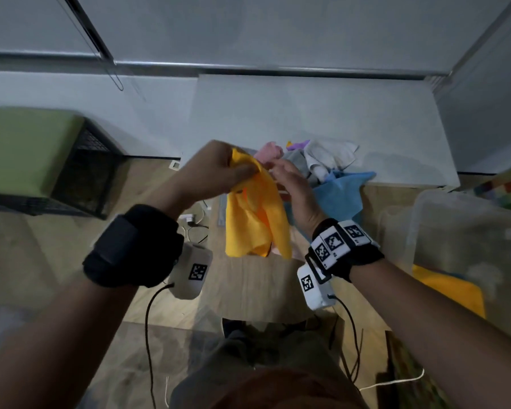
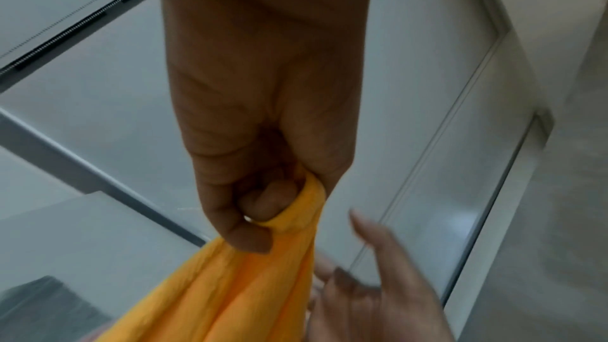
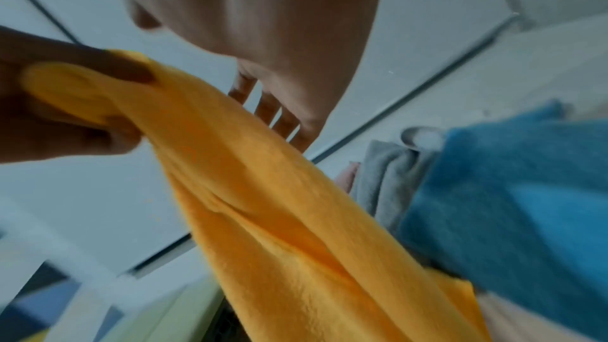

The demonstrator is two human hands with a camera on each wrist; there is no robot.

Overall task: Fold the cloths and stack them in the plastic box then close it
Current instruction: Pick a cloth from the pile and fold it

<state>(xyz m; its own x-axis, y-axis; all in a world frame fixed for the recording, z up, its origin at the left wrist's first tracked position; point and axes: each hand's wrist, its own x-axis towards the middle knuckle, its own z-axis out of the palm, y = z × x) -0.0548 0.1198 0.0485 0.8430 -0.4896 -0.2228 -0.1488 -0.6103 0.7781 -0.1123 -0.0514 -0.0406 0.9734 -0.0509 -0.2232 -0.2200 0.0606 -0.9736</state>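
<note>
Green-cushioned seat: one padded stool (image 1: 27, 149) on a black mesh frame stands at far left, on the wood floor (image 1: 56, 246).
Left hand: the left hand (image 1: 216, 169) is raised in front of the desk, fingers curled tight around a bunched upper corner of the cloth; the left wrist view shows thumb and fingers (image 2: 263, 203) clamped on the gathered fabric.
Orange cloth: one orange cloth (image 1: 254, 219) hangs unfolded from that grip, its lower edge loose above the floor, clear of the desk.
Right hand: the right hand (image 1: 292, 187) sits just right of the cloth's top, fingers extended and relaxed, gripping nothing; whether the fingertips touch the fabric cannot be told.
Wrist bands: two black bands, one per wrist, each carrying a white camera unit with printed square markers.
Pile on the desk: five loose cloths can be counted on the white desk (image 1: 366, 128) behind the hands, namely one pink (image 1: 267, 153), one purple (image 1: 298, 144), one grey (image 1: 295, 159), one white (image 1: 328, 157) and one blue cloth (image 1: 342, 190) that droops over the near edge.
Plastic box: one clear plastic box (image 1: 460, 231) stands at far right, below the desk's edge, with one folded orange cloth (image 1: 452, 290) visible through its wall; the lid's position cannot be made out.
</note>
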